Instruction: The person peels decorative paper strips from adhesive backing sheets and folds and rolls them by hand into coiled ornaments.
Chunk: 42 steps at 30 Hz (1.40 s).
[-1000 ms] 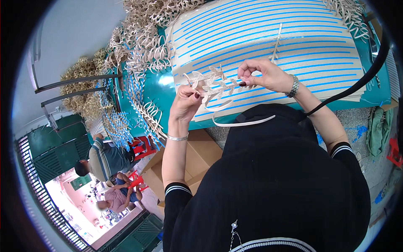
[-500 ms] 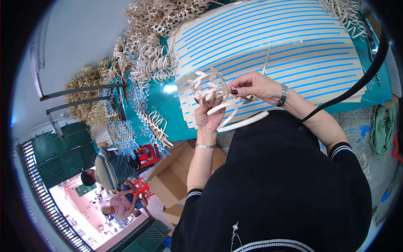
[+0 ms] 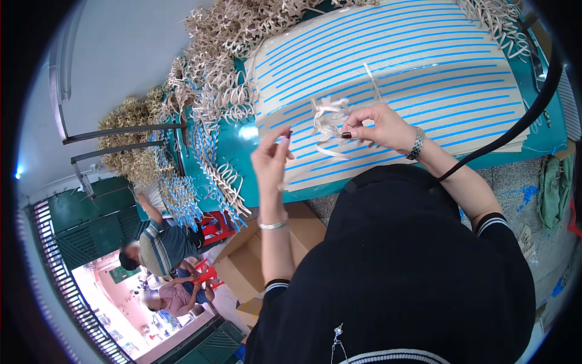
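Observation:
Between the thumb and forefinger of my right hand (image 3: 381,128) is a pale, curled strip of leaf shapes (image 3: 327,115), held above the table. Its lower loop hangs in front of the sheets, and a thin pale strip (image 3: 372,82) sticks up behind the hand. My left hand (image 3: 271,161) is raised to the left of the leaf strip, apart from it. Its fingers are bent and slightly spread, with nothing visible in them. Under both hands lies a stack of cream sheets with blue stripes (image 3: 388,39).
A green table (image 3: 230,142) carries the sheets. Heaps of beige leaf strips (image 3: 236,30) lie along its far left, and blue-and-white strips (image 3: 206,145) hang over that edge. A cardboard box (image 3: 242,261) is below. Two people are at the lower left. A black cable (image 3: 509,130) crosses at right.
My left hand has let go of the leaf strip and moved left. The strip now hangs from my right hand alone, with its loop lower down gone slack and shifted right.

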{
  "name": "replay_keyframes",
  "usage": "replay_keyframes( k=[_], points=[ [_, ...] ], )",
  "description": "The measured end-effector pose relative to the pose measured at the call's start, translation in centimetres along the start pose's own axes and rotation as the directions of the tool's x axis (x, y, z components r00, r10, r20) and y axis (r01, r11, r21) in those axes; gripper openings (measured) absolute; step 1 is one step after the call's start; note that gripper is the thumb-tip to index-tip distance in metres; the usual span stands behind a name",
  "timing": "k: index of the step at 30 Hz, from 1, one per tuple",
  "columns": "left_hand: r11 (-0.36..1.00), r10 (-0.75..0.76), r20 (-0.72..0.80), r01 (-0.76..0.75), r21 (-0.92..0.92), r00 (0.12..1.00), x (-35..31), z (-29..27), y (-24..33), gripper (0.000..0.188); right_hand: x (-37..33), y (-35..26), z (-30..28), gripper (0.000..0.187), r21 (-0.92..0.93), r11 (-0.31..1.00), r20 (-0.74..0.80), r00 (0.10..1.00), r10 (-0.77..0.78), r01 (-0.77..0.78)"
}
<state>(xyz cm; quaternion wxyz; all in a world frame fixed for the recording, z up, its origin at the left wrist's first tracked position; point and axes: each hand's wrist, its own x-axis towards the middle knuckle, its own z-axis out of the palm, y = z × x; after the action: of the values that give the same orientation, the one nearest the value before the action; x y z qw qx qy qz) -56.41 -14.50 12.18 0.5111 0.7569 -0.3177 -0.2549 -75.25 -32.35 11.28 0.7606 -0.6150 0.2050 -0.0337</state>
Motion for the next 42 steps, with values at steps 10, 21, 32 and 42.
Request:
replay_keyframes(
  k=[10, 21, 32, 42],
  points=[
    [0.954, 0.027, 0.534, -0.181, 0.238, 0.845, -0.6, 3.9, 7.0, 0.016, -0.8, 1.2, 1.0, 0.005, -0.560, 0.716, 0.035, 0.875, -0.482, 0.417],
    [0.953, 0.119, 0.487, -0.238, 0.188, 0.865, 0.1, 4.2, 5.4, 0.008, -1.8, 0.1, 1.0, 0.013, -0.630, 0.658, -0.047, 0.826, -0.562, 0.412],
    [0.991, 0.115, 0.402, -0.131, 0.010, 0.908, 0.2, 0.6, 5.3, 0.008, -0.2, -0.4, -5.7, 0.026, -0.720, 0.672, -0.270, 0.822, -0.502, 0.175],
    [0.985, 0.136, 0.379, -0.167, 0.050, 0.915, 0.2, -1.4, 5.4, 0.010, 2.0, 3.8, -1.5, 0.017, -0.473, 0.748, 0.199, 0.884, -0.423, 0.465]
  ],
)
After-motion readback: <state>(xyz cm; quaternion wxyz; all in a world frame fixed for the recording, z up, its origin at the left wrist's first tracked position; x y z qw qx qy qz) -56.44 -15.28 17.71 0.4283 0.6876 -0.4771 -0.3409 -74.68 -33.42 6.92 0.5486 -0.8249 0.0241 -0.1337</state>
